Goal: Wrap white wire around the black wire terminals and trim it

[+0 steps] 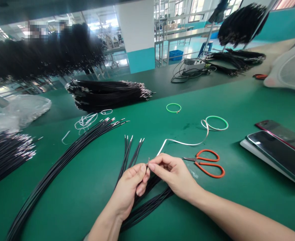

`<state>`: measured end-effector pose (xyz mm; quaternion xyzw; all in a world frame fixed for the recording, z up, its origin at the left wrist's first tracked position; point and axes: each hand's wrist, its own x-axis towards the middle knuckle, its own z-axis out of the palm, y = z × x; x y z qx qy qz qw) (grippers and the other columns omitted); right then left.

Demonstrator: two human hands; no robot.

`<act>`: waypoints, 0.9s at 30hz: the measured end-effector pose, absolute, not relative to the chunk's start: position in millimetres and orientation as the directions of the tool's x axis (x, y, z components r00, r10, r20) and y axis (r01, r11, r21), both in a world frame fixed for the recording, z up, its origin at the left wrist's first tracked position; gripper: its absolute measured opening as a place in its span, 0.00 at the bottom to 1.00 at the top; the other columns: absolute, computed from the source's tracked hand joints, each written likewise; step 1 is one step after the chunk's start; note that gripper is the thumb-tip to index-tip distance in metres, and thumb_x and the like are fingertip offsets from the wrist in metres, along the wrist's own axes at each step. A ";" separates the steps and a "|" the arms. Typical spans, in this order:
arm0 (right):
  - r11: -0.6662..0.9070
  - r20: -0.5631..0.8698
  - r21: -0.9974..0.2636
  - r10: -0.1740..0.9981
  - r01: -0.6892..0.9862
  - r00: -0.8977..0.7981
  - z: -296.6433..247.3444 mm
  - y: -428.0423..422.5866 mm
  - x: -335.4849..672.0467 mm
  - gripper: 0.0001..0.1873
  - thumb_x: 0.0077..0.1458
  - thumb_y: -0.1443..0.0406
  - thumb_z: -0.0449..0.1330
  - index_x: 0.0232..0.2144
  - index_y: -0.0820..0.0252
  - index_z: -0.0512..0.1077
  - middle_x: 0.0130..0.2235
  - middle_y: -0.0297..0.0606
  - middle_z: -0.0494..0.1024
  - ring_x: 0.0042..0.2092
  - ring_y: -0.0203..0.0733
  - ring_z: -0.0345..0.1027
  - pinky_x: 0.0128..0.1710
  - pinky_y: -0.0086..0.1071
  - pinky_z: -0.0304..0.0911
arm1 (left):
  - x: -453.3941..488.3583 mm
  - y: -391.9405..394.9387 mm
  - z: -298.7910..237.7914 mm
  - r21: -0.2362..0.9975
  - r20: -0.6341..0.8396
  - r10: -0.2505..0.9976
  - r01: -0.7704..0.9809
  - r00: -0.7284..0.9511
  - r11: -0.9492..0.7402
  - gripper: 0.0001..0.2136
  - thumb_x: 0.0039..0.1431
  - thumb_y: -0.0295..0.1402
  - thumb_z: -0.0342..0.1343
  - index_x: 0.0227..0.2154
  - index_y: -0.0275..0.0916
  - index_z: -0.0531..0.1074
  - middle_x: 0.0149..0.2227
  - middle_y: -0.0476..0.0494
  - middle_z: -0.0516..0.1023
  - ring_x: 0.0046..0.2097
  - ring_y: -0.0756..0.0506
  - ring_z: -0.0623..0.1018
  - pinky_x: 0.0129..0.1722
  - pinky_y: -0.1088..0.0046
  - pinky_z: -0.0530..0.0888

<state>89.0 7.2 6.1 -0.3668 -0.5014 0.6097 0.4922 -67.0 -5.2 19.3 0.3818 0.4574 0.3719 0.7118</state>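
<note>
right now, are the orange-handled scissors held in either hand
No, the orange-handled scissors lie on the green table beside the right hand, whose fingers meet those of the left hand.

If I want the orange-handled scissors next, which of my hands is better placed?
Probably your right hand: the scissors lie beside it, blades toward it, handles beyond. Your left hand is farther off, with the right between. Both hands pinch at a cable tip, though.
</note>
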 end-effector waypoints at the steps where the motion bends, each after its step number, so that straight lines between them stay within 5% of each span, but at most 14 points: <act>1: -0.037 0.039 -0.961 0.963 -0.275 -0.267 6.6 7.4 88.8 0.09 0.53 0.61 0.63 0.31 0.64 0.75 0.30 0.37 0.75 0.32 0.34 0.67 0.35 0.29 0.61 | -66.8 -5.3 19.3 0.884 -0.368 0.879 -0.180 0.304 0.432 0.14 0.62 0.40 0.53 0.28 0.33 0.64 0.22 0.54 0.58 0.18 0.60 0.53 0.19 0.81 0.53; 11: -0.167 -0.076 -0.928 0.960 -0.332 -0.268 8.6 8.3 88.8 0.12 0.51 0.61 0.65 0.29 0.67 0.75 0.27 0.35 0.74 0.23 0.26 0.56 0.22 0.24 0.49 | -64.2 -4.8 17.6 0.961 -0.269 0.945 -0.013 0.185 0.276 0.15 0.61 0.42 0.53 0.29 0.32 0.68 0.25 0.50 0.67 0.20 0.59 0.63 0.22 0.82 0.62; 15: -0.149 -0.060 -0.926 0.965 -0.346 -0.254 9.3 8.6 87.9 0.10 0.50 0.62 0.65 0.30 0.66 0.75 0.26 0.34 0.74 0.24 0.27 0.60 0.24 0.23 0.54 | -59.5 -6.2 19.2 0.989 -0.148 0.989 0.005 -0.007 0.148 0.14 0.51 0.37 0.64 0.37 0.35 0.69 0.31 0.48 0.75 0.30 0.53 0.76 0.33 0.77 0.73; 19: -0.108 -0.029 -0.941 0.970 -0.322 -0.240 9.8 9.4 87.5 0.09 0.50 0.63 0.65 0.30 0.66 0.76 0.30 0.37 0.76 0.31 0.32 0.67 0.33 0.25 0.61 | -57.6 -6.7 17.6 0.991 -0.117 0.982 0.046 -0.148 0.125 0.13 0.47 0.34 0.66 0.33 0.32 0.73 0.30 0.43 0.78 0.32 0.49 0.79 0.35 0.76 0.76; 27: -0.162 -0.111 -0.948 0.975 -0.274 -0.194 9.4 9.2 87.6 0.12 0.48 0.61 0.67 0.32 0.66 0.78 0.26 0.36 0.75 0.23 0.27 0.57 0.21 0.23 0.51 | -56.8 -7.5 17.2 0.989 -0.129 0.983 0.060 -0.133 0.137 0.11 0.51 0.34 0.64 0.33 0.31 0.73 0.29 0.43 0.79 0.31 0.49 0.79 0.33 0.78 0.77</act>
